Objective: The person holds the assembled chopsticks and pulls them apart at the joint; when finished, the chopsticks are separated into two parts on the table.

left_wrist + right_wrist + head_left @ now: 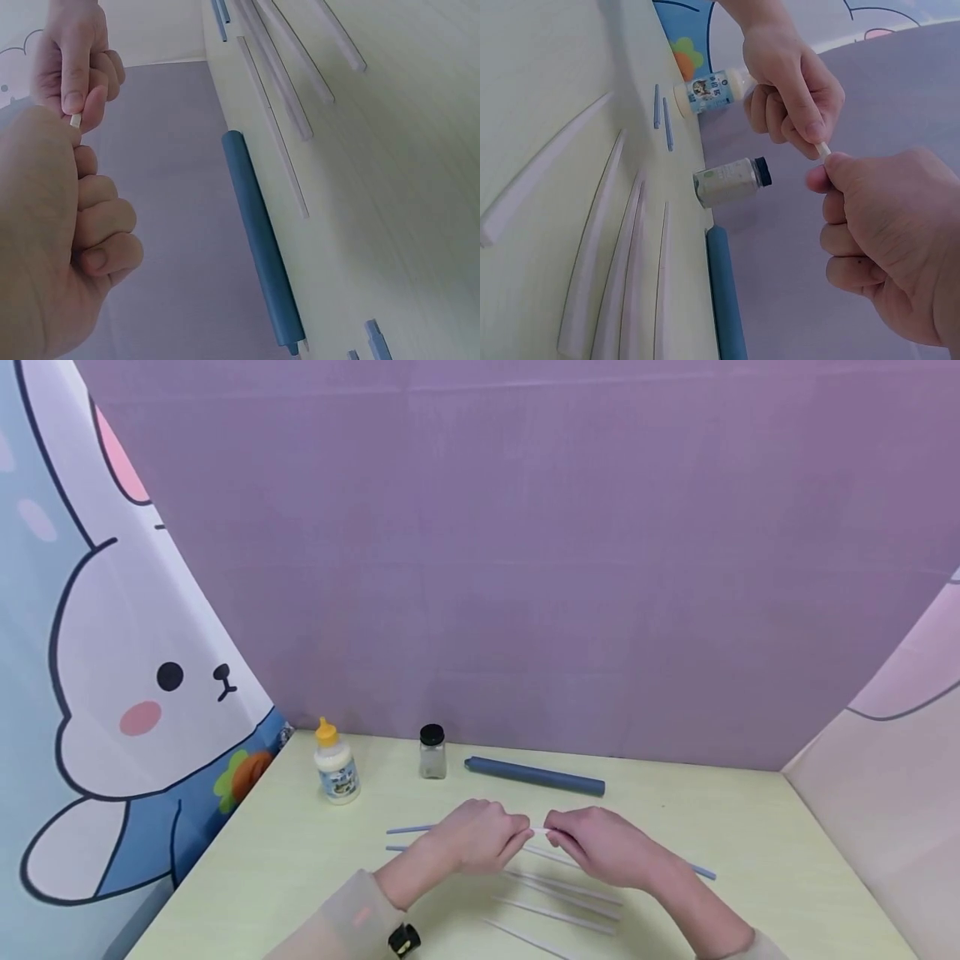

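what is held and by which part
The left hand and right hand grip a white stick either side of a short exposed stretch; ends hidden.

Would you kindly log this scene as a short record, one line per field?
Left grip: pinches the white stick
Right grip: pinches the same stick; a short stretch shows between the two
Stick position: raised above the table
Nearer the person: several loose white sticks lying flat
Also on the table: slim blue sticks, partly hidden in the head view
Back row, left to right: yellow-capped squeeze bottle, black-lidded clear jar, dark blue cylinder lying down
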`<state>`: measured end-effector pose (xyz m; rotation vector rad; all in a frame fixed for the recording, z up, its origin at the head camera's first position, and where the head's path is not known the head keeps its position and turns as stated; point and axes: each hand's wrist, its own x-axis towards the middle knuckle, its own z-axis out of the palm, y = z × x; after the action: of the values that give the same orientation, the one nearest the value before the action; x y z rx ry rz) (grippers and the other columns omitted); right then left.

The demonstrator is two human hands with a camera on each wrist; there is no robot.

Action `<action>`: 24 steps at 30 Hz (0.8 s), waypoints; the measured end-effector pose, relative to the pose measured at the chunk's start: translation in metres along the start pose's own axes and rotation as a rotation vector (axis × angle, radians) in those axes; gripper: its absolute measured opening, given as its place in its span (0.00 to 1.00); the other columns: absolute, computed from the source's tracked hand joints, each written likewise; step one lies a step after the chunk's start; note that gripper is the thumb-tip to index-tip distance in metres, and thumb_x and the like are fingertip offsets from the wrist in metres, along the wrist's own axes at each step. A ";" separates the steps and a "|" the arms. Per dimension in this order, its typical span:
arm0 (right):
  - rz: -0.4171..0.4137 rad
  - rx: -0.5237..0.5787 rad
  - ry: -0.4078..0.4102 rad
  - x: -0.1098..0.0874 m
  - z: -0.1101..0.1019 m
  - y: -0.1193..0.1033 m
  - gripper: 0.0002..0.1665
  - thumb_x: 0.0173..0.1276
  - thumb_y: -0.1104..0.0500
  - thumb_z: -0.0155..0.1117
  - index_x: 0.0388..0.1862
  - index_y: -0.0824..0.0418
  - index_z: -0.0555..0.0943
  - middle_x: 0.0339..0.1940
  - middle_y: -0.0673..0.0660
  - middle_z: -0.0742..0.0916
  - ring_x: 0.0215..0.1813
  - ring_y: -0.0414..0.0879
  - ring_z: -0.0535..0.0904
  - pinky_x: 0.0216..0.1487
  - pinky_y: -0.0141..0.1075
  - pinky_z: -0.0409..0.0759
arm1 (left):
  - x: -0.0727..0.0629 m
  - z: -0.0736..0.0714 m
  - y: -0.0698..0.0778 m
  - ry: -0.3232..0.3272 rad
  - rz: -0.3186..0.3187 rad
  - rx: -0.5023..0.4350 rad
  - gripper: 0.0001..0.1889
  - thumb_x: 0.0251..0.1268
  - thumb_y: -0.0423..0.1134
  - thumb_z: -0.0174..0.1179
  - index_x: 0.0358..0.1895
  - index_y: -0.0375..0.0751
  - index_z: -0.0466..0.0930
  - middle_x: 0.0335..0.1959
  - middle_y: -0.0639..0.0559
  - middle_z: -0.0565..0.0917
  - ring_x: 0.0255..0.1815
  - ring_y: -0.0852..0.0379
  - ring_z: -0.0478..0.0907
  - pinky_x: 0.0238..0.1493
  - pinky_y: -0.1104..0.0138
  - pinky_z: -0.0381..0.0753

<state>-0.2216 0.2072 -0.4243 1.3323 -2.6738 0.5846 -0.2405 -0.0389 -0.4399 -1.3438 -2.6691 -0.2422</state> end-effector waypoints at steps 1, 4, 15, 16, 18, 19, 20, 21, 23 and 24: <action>0.005 -0.002 -0.010 -0.001 0.000 0.000 0.15 0.85 0.58 0.56 0.32 0.48 0.72 0.23 0.37 0.65 0.25 0.27 0.59 0.31 0.25 0.67 | 0.000 0.000 0.000 -0.003 0.004 0.001 0.21 0.86 0.47 0.47 0.25 0.51 0.67 0.14 0.64 0.57 0.15 0.68 0.56 0.22 0.74 0.59; 0.013 -0.008 -0.033 -0.002 0.001 -0.001 0.15 0.86 0.58 0.55 0.33 0.50 0.70 0.22 0.37 0.60 0.24 0.28 0.55 0.29 0.24 0.62 | 0.000 -0.001 0.000 -0.012 0.019 -0.003 0.21 0.87 0.46 0.47 0.26 0.51 0.68 0.14 0.64 0.58 0.15 0.68 0.57 0.22 0.74 0.60; -0.030 -0.043 -0.010 -0.007 0.000 0.004 0.13 0.84 0.61 0.57 0.35 0.52 0.69 0.21 0.37 0.58 0.23 0.27 0.52 0.26 0.23 0.57 | 0.003 -0.006 0.002 -0.037 0.058 0.014 0.21 0.88 0.46 0.44 0.27 0.51 0.69 0.15 0.64 0.58 0.15 0.68 0.57 0.23 0.74 0.62; -0.033 -0.042 -0.011 -0.008 0.000 0.004 0.13 0.83 0.61 0.58 0.35 0.52 0.69 0.21 0.37 0.58 0.24 0.27 0.52 0.26 0.23 0.57 | 0.003 -0.005 0.002 -0.039 0.058 0.013 0.21 0.88 0.46 0.44 0.27 0.51 0.69 0.15 0.64 0.58 0.15 0.68 0.57 0.22 0.74 0.62; -0.039 -0.043 -0.012 -0.008 0.001 0.005 0.12 0.83 0.61 0.58 0.36 0.52 0.70 0.21 0.37 0.58 0.24 0.27 0.53 0.26 0.23 0.58 | 0.003 -0.004 0.002 -0.037 0.059 0.010 0.21 0.88 0.46 0.45 0.26 0.50 0.69 0.15 0.64 0.57 0.15 0.68 0.56 0.22 0.74 0.61; -0.041 -0.043 -0.012 -0.008 0.001 0.006 0.12 0.83 0.62 0.58 0.36 0.53 0.70 0.21 0.37 0.58 0.24 0.27 0.53 0.26 0.23 0.58 | 0.003 -0.003 0.002 -0.034 0.059 0.011 0.21 0.88 0.46 0.45 0.26 0.50 0.69 0.15 0.64 0.57 0.15 0.68 0.56 0.22 0.74 0.61; -0.043 -0.044 -0.011 -0.008 0.002 0.006 0.12 0.83 0.62 0.58 0.36 0.53 0.70 0.21 0.37 0.58 0.24 0.27 0.53 0.26 0.23 0.58 | 0.002 -0.002 0.002 -0.029 0.060 0.012 0.21 0.88 0.45 0.46 0.26 0.50 0.69 0.15 0.64 0.57 0.15 0.68 0.56 0.22 0.75 0.61; -0.044 -0.046 -0.010 -0.008 0.002 0.007 0.12 0.83 0.62 0.58 0.36 0.53 0.70 0.21 0.37 0.58 0.24 0.27 0.53 0.26 0.23 0.58 | 0.002 -0.001 0.002 -0.024 0.060 0.014 0.21 0.88 0.45 0.46 0.26 0.50 0.69 0.15 0.64 0.57 0.15 0.68 0.56 0.22 0.75 0.61; -0.046 -0.043 -0.012 -0.008 0.003 0.007 0.12 0.82 0.62 0.58 0.36 0.53 0.70 0.21 0.37 0.58 0.23 0.27 0.54 0.26 0.23 0.58 | 0.002 -0.001 0.002 -0.018 0.059 0.014 0.21 0.88 0.46 0.45 0.26 0.50 0.69 0.15 0.64 0.57 0.15 0.68 0.56 0.22 0.74 0.62; -0.048 -0.039 -0.012 -0.008 0.003 0.007 0.12 0.82 0.62 0.59 0.36 0.53 0.70 0.21 0.37 0.58 0.23 0.27 0.54 0.26 0.23 0.59 | 0.001 -0.001 0.002 -0.020 0.058 0.013 0.21 0.88 0.46 0.45 0.26 0.50 0.69 0.15 0.64 0.57 0.15 0.68 0.56 0.22 0.74 0.62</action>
<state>-0.2224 0.2161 -0.4313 1.3900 -2.6402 0.5173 -0.2394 -0.0368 -0.4388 -1.4246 -2.6382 -0.2056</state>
